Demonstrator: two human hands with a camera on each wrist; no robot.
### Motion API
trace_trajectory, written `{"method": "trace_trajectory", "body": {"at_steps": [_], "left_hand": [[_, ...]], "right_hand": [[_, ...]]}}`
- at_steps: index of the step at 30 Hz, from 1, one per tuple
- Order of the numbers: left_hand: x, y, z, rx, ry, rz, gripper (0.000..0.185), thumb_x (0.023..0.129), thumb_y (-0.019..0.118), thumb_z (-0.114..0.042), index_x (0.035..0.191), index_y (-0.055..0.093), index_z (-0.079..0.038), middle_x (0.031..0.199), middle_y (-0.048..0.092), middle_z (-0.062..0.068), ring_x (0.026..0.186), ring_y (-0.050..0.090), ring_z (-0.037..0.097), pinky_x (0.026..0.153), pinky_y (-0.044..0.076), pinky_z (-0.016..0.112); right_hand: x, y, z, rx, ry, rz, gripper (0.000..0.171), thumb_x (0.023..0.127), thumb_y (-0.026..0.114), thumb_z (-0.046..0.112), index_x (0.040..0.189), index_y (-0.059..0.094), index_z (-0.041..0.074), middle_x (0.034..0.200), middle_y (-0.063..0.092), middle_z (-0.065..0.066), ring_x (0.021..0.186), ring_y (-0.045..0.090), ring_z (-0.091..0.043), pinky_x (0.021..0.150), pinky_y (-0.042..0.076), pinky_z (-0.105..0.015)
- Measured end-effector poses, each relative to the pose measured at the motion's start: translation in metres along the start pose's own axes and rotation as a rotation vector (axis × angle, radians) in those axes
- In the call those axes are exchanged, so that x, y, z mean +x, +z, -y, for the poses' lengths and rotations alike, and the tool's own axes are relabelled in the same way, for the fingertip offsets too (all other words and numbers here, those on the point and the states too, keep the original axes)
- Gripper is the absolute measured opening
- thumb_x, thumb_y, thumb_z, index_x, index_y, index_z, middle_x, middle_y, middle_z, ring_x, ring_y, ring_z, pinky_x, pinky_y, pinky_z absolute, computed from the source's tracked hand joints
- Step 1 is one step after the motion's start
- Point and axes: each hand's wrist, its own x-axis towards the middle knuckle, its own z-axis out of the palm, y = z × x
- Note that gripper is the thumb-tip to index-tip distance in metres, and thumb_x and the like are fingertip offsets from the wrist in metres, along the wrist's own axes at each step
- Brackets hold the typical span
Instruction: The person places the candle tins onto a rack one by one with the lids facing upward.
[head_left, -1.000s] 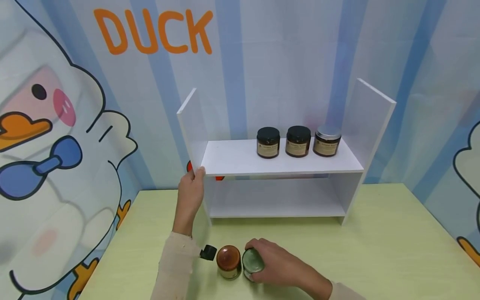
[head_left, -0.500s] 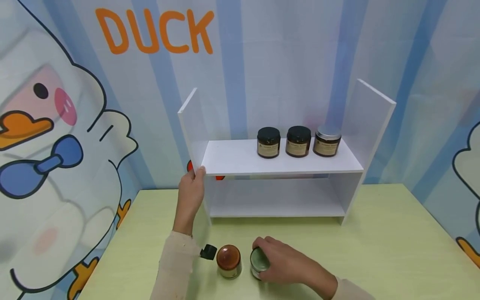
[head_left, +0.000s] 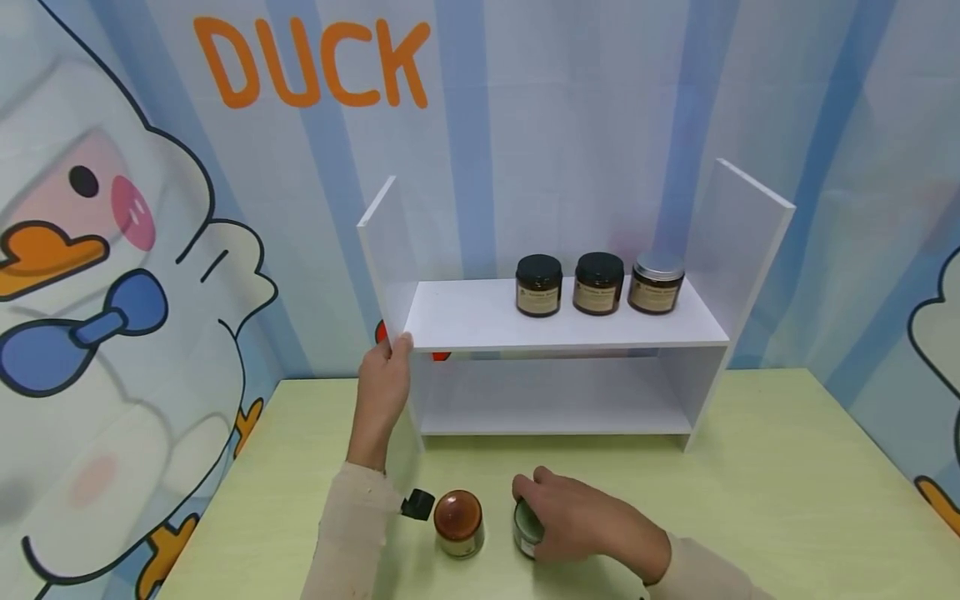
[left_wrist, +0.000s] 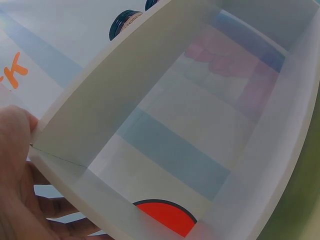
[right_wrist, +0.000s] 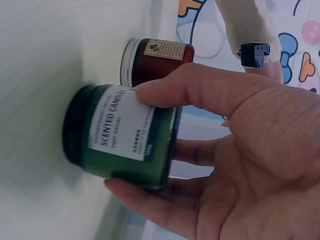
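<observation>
My right hand [head_left: 581, 517] holds a green glass scented candle jar [right_wrist: 127, 135] between thumb and fingers. The jar is upside down, its dark lid towards the table; whether it touches the tabletop I cannot tell. To its left stands an amber candle jar [head_left: 458, 523], also inverted, with a silver lid [right_wrist: 129, 62] underneath. My left hand [head_left: 382, 383] grips the left side of a white two-tier shelf [head_left: 465, 321], the thumb at the front corner and the fingers around the outer side in the left wrist view [left_wrist: 62, 212].
On the upper tier, towards the right, are two black-lidded jars [head_left: 538, 286] and a silver-lidded jar [head_left: 656, 284]. Tall side panels [head_left: 738, 242] rise at both ends. A striped duck backdrop [head_left: 577, 125] hangs behind the pale green table [head_left: 795, 500].
My right hand has shifted right with the green candle jar, away from the amber one, so the gap between them has widened. The left hand keeps its grip on the shelf.
</observation>
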Motion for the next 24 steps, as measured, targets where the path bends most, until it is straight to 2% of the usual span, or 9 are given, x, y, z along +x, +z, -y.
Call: {"method": "trace_trajectory", "body": {"at_steps": [4, 9, 15, 17, 24], "left_hand": [[0.001, 0.001, 0.0, 0.01, -0.009, -0.007, 0.054, 0.104, 0.041, -0.045, 0.131, 0.061, -0.003, 0.132, 0.062, 0.015, 0.104, 0.052, 0.03, 0.091, 0.042, 0.048], [0.001, 0.001, 0.0, 0.007, -0.022, -0.005, 0.056, 0.104, 0.04, -0.047, 0.134, 0.059, -0.003, 0.136, 0.06, 0.014, 0.109, 0.053, 0.03, 0.095, 0.042, 0.051], [0.001, 0.001, -0.001, 0.011, -0.026, -0.007, 0.057, 0.104, 0.04, -0.047, 0.135, 0.059, -0.003, 0.135, 0.06, 0.014, 0.109, 0.053, 0.03, 0.095, 0.042, 0.05], [0.0, 0.001, -0.001, 0.01, -0.029, -0.003, 0.057, 0.104, 0.039, -0.047, 0.136, 0.058, -0.003, 0.135, 0.06, 0.014, 0.109, 0.053, 0.03, 0.095, 0.042, 0.051], [0.0, 0.001, -0.001, 0.012, -0.035, 0.0, 0.058, 0.105, 0.039, -0.047, 0.135, 0.058, -0.002, 0.135, 0.06, 0.015, 0.109, 0.053, 0.031, 0.095, 0.043, 0.052]], "right_hand": [[0.004, -0.004, 0.008, -0.086, 0.049, 0.052, 0.052, 0.08, 0.079, 0.01, 0.125, 0.054, 0.012, 0.104, 0.051, -0.003, 0.077, 0.049, -0.015, 0.07, 0.043, -0.032], [0.013, -0.003, 0.018, -0.286, 0.107, 0.104, 0.062, 0.08, 0.082, 0.015, 0.133, 0.051, 0.011, 0.111, 0.054, -0.007, 0.078, 0.052, -0.017, 0.067, 0.045, -0.034], [0.021, 0.003, 0.025, -0.501, 0.116, 0.101, 0.058, 0.078, 0.086, 0.03, 0.125, 0.056, 0.014, 0.1, 0.059, -0.003, 0.079, 0.057, -0.018, 0.066, 0.05, -0.036], [0.023, 0.005, 0.026, -0.531, 0.113, 0.099, 0.058, 0.076, 0.087, 0.033, 0.122, 0.057, 0.014, 0.096, 0.058, -0.002, 0.079, 0.057, -0.017, 0.067, 0.051, -0.035], [0.027, 0.003, 0.026, -0.53, 0.116, 0.114, 0.051, 0.074, 0.087, 0.03, 0.112, 0.057, 0.014, 0.085, 0.054, 0.0, 0.07, 0.049, -0.015, 0.061, 0.043, -0.033]]}}
